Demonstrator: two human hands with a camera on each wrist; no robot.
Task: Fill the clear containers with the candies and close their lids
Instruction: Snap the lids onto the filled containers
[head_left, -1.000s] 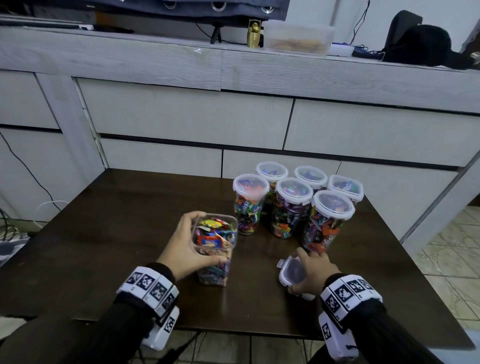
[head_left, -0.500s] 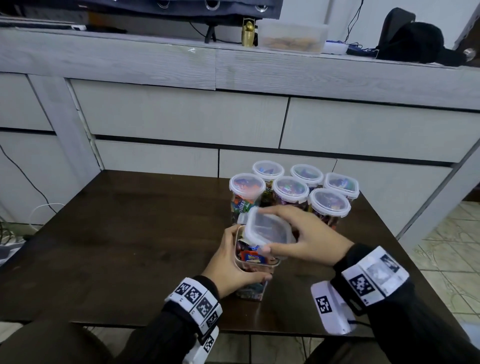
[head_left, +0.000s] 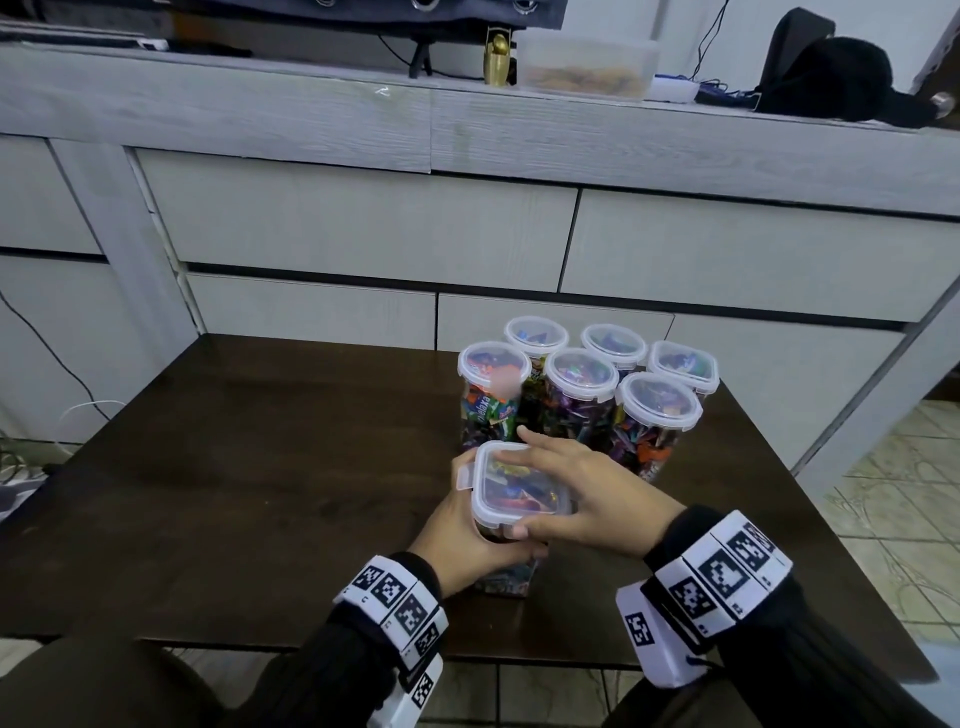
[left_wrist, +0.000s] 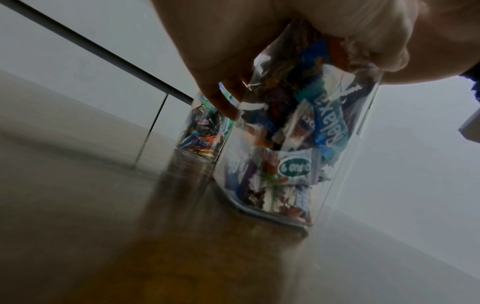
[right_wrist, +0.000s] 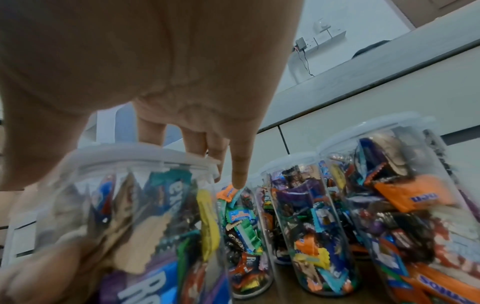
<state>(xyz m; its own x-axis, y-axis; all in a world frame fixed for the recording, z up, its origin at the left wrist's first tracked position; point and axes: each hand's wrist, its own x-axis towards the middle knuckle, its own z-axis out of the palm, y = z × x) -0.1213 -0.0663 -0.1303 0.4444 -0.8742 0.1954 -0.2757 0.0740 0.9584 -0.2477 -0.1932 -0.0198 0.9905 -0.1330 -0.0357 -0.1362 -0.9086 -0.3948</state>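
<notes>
black sleeves (head_left: 332, 670), white wristbands (head_left: 395, 603) w/ b&w square markers.

lid (head_left: 519, 486) on near container (head_left: 511, 577); six lidded containers (head_left: 579, 400) behind (clustered)

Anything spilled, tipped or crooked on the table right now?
Nothing stands out. Six lidded clear candy containers stand upright on the dark wooden table. The left hand grips the seventh square container; the right hand presses its clear lid flat.

Soft, even indoor light; the dark table (head_left: 260, 467) carries a dull sheen. Head view bows straight lines at its edges. Left wrist view is dim, hazy, smeared; right wrist view blurs up close.
</notes>
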